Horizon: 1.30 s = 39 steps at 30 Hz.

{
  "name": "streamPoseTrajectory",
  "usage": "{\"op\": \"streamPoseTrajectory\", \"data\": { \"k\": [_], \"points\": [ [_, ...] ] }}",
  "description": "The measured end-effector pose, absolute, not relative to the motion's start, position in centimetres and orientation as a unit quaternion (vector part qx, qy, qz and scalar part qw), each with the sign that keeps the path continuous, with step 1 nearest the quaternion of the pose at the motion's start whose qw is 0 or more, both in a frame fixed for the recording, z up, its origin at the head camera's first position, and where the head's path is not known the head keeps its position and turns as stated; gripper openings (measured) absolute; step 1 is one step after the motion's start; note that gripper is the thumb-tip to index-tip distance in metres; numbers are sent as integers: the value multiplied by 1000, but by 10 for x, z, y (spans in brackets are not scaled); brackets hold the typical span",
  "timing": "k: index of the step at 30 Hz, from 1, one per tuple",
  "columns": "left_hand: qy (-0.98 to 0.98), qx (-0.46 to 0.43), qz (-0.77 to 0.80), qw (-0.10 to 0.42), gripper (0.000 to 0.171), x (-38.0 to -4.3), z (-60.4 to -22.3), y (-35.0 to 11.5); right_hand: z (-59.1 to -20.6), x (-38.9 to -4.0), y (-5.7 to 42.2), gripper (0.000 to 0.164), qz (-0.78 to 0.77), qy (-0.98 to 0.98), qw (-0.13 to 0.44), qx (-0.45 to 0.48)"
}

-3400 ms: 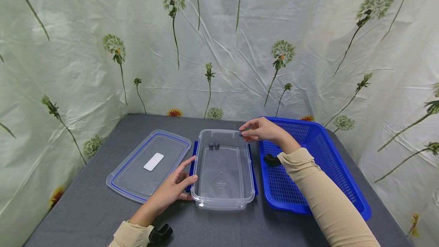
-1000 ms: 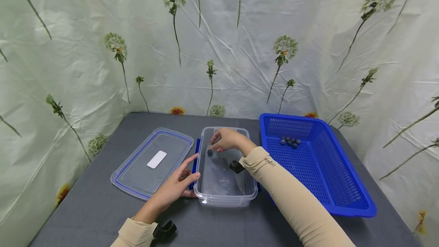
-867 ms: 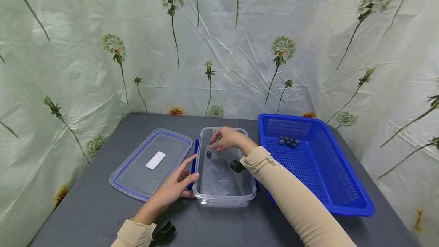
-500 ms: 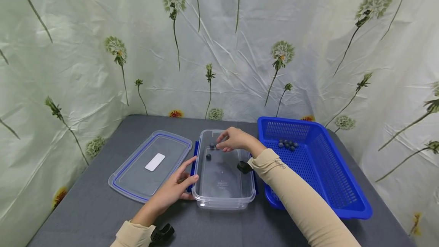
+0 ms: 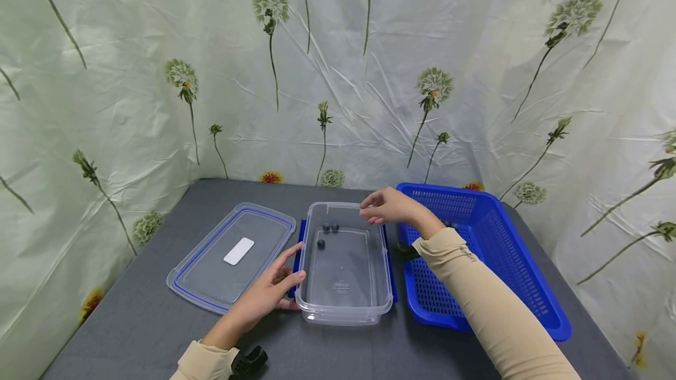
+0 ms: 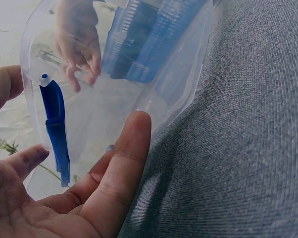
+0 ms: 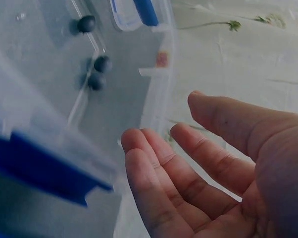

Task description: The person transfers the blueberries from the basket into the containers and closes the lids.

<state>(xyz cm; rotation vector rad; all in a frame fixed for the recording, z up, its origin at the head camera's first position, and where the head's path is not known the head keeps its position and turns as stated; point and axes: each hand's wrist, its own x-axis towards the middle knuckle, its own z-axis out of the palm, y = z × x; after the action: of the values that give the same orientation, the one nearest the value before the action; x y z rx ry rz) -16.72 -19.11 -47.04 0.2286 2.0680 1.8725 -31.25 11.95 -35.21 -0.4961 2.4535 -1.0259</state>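
Clear plastic container (image 5: 359,271) now holds three blueberries (image 5: 321,244), one more than a few seconds ago; that placement appears complete. Right hand (image 5: 396,205) has withdrawn to the far right corner, fingertips apart, holding nothing. Left hand (image 5: 264,292) touches the left side, fingers spread.

L hand (image 6: 74,208) on clr box (image 6: 102,116)

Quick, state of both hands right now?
Left hand: open, fingers against the clear container.
Right hand: open, holding nothing.
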Motion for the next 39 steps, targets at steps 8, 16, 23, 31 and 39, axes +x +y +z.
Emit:
{"op": "streamPoseTrajectory", "data": {
  "k": [8, 16, 23, 31, 39],
  "points": [
    [727, 83, 660, 171, 72, -168, -471, -190, -345, -316, 152, 42, -399, 880, 206, -154],
    [730, 85, 656, 172, 72, -168, -470, -192, -342, -319, 184, 43, -436, 869, 192, -136],
    [731, 83, 655, 172, 73, -168, -471, -192, -341, -319, 209, 45, -446, 867, 188, -118],
    [729, 85, 657, 172, 73, -169, -471, -192, -349, -322, 241, 49, -457, 864, 192, -90],
    [731, 83, 656, 171, 72, -169, -472, -191, -356, -323, 273, 51, -442, 874, 189, -68]
  ]
}}
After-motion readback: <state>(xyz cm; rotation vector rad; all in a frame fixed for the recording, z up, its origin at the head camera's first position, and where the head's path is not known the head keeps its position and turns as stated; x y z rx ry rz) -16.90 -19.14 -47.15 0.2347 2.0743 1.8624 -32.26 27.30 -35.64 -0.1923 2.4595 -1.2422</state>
